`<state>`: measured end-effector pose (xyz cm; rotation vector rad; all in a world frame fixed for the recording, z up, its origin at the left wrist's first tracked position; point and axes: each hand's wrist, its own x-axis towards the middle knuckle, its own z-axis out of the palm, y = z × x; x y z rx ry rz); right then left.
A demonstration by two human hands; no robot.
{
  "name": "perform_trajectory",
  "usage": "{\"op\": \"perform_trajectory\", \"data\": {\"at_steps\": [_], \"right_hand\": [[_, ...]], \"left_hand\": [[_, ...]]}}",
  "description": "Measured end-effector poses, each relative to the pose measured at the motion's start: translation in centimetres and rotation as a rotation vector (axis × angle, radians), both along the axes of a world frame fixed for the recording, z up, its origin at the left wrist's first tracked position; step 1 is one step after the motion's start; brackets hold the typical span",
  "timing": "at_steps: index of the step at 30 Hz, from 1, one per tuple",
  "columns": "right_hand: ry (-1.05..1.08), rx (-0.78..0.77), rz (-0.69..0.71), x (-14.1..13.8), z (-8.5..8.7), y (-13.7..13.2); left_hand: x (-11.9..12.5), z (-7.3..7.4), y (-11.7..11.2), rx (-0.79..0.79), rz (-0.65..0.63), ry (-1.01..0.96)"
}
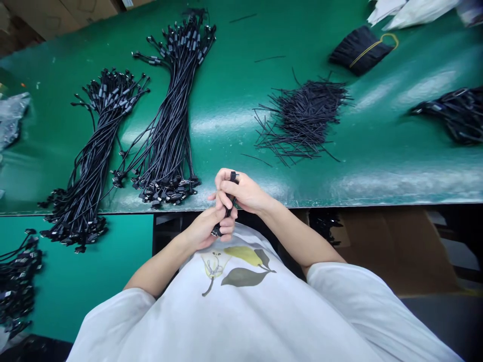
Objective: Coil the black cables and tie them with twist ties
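Note:
Close to my body, at the table's front edge, both hands are closed around one black cable (228,205) that is gathered into a short bundle. My left hand (209,224) grips its lower end, where a connector with a metal port pokes out. Higher up, my right hand (243,191) pinches the other end, and a small plug stands out above its fingers. Whether a tie goes round the cable is hidden by my fingers. Beyond my right hand lies a loose heap of thin black twist ties (307,118).
Two long piles of black cables, one in the middle (171,110) and one farther left (96,151), lie on the green table (222,75). A banded black bundle (362,50) and folded cables (458,113) are at right. An open cardboard box (396,251) stands below the edge.

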<state>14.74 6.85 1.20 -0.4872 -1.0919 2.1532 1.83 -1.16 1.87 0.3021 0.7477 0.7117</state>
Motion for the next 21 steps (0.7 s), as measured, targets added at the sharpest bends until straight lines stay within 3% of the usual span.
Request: {"op": "perform_trajectory", "data": {"at_steps": [3,6,14,16,18,21], "right_hand": [[0.024,-0.204,-0.104,0.1,1.0,-0.2],[0.089,-0.319,-0.195,0.2,1.7,0.0],[0.141,-0.268,-0.162,1.2,1.2,0.4],[0.066,-0.160,-0.233,1.6,0.9,0.5],[-0.130,0.103,-0.399,2.6,0.6,0.5],[-0.550,0.838,-0.634,4.8,0.3,0.2]], "left_hand": [[0.2,-0.3,0.0,0.077,-0.039,0.087],[0.4,-0.4,0.1,0.044,-0.033,0.063],[0.9,-0.4,1.1,-0.169,-0.110,-0.115],[1.3,-0.5,1.1,-0.131,-0.123,-0.104],[1.5,-0.9,1.2,-0.032,-0.114,0.001],[0.9,-1.9,1.6,0.162,-0.061,0.271]]}}
